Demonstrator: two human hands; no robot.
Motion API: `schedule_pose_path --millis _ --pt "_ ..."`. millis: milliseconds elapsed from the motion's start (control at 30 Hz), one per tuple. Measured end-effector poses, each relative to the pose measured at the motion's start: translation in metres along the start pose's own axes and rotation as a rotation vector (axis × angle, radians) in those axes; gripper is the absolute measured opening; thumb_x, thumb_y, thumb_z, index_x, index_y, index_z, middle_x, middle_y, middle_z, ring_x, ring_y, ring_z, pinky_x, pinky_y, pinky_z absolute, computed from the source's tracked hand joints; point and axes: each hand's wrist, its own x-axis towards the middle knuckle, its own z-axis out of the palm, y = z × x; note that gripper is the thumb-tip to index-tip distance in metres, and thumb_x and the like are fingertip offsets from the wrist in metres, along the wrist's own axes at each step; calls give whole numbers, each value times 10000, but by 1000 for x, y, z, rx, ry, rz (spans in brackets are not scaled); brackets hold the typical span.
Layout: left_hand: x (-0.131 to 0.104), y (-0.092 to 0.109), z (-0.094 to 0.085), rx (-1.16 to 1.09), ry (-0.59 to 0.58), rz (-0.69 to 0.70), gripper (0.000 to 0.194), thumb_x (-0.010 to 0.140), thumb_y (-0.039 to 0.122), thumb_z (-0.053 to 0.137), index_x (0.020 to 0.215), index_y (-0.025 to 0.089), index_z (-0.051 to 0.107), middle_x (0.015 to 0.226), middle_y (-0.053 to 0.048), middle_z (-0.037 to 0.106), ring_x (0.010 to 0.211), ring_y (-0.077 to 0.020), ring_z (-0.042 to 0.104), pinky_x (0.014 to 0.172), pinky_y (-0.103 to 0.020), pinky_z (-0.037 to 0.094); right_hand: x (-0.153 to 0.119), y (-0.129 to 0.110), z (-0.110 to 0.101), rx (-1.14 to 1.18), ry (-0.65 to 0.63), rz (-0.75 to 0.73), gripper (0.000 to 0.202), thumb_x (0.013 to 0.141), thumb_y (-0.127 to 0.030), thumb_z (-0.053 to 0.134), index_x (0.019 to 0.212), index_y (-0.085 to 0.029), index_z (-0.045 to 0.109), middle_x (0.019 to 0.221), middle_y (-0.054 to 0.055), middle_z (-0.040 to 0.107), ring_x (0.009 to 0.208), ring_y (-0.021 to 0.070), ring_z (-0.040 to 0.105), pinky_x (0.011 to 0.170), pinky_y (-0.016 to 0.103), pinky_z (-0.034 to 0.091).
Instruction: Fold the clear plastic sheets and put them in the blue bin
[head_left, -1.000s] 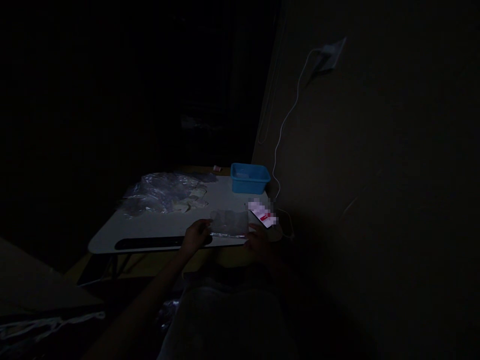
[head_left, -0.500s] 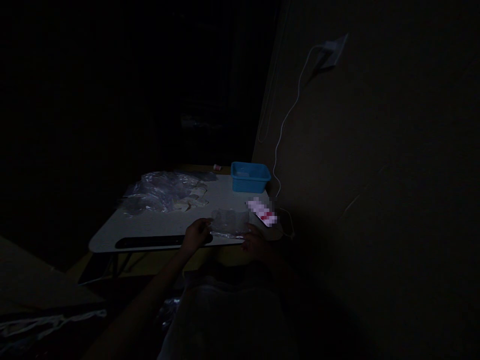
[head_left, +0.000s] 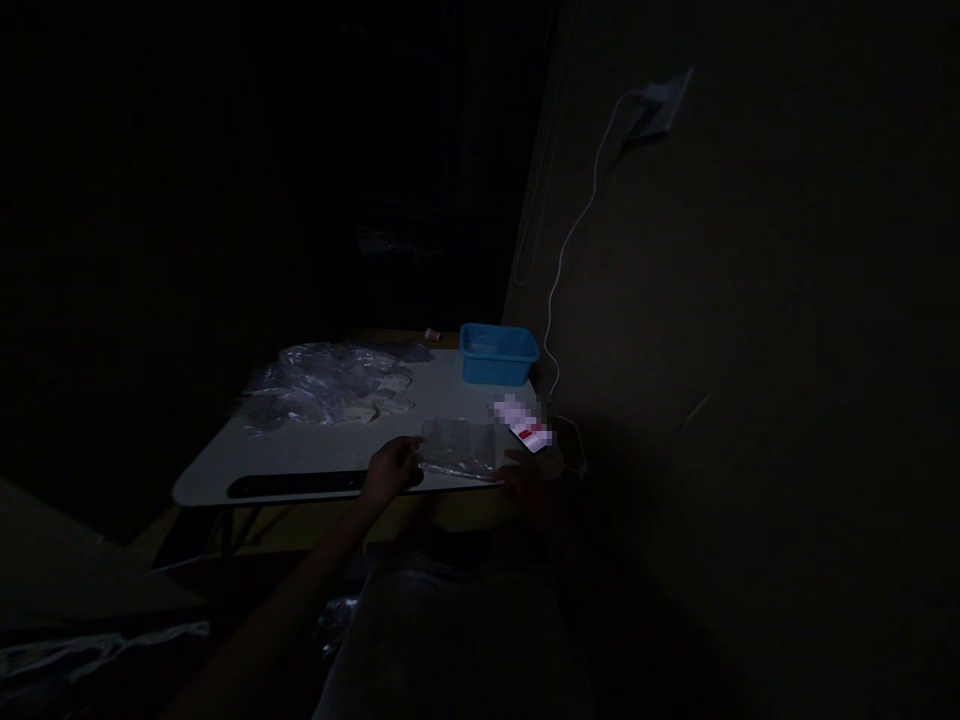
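In the dim light, a clear plastic bag (head_left: 457, 447) lies flat at the front edge of the white folding table (head_left: 300, 452). My left hand (head_left: 390, 470) is closed, its thumb and fingers pinching the left edge of the bag. At the bag's lower right corner is my right hand (head_left: 521, 482), its fingers apart and the tips at or just beside the plastic. Shadow hides much of this hand. Just beyond it lies a phone (head_left: 525, 425) with a lit, blurred screen.
A crumpled heap of clear plastic bags (head_left: 315, 385) covers the table's far left. The blue plastic basket (head_left: 499, 370) stands at the back right. A small pinkish object (head_left: 433, 335) sits behind the table. A white cable (head_left: 564, 250) hangs from a wall socket (head_left: 664, 105) on the right.
My right hand has slid slightly right along the bag, and its fingers have spread. The bag's right part looks flatter. My left hand has stayed at the left edge.
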Motion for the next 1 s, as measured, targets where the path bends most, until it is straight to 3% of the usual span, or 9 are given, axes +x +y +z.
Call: schedule_pose_path --millis 67,167,267,400,567,733,900,1000 --pt "0 0 -1 5 -1 9 250 684 297 483 876 197 609 948 -39 667 843 -171 619 762 -288 483 2 -2 -3 -91 37 -15 135 706 -210 506 793 -203 609 924 52 622 607 127 584 551 269 475" --pt "0 1 -1 8 -6 16 259 688 320 483 879 195 607 931 -38 669 829 -173 622 753 -287 485 9 -9 -2 -246 107 -59 258 723 -195 472 946 -176 600 907 65 633 747 170 594 727 335 480" --pt "0 1 -1 12 -9 13 261 687 329 487 872 191 607 913 -43 672 815 -175 625 745 -289 486 14 -20 5 -555 134 -183 349 750 -196 455 1077 -136 561 1019 102 624 948 204 562 883 354 412" --pt "0 -1 -2 -1 -4 6 256 695 334 492 874 190 604 935 -48 669 830 -172 620 762 -294 482 19 -29 16 -876 117 -222 397 772 -164 425 1151 -104 524 1092 130 607 1027 211 541 909 331 392" --pt "0 -2 -1 31 20 7 255 701 302 489 890 181 610 942 -56 661 828 -171 614 760 -303 487 32 -24 20 -898 113 -207 455 769 -145 421 1217 -84 469 1121 125 599 1041 208 539 917 301 388" --pt "4 2 -6 109 12 78 258 711 274 483 916 198 620 937 -42 647 814 -163 603 748 -292 490 50 -15 17 -812 88 -196 493 762 -118 404 1253 -134 438 1118 81 612 1031 204 555 894 318 417" --pt "9 18 -18 369 -66 215 257 751 278 463 913 191 643 927 -73 632 899 -209 564 805 -336 464 54 -16 16 -765 106 -302 491 756 -94 360 1237 -111 459 1176 102 573 1072 204 528 928 327 394" --pt "15 34 -10 464 -104 301 281 782 229 412 943 166 634 967 -95 631 956 -224 545 855 -360 440 50 -21 23 -858 71 -388 477 774 -109 352 1235 -44 454 1255 147 498 1162 221 447 992 339 325"
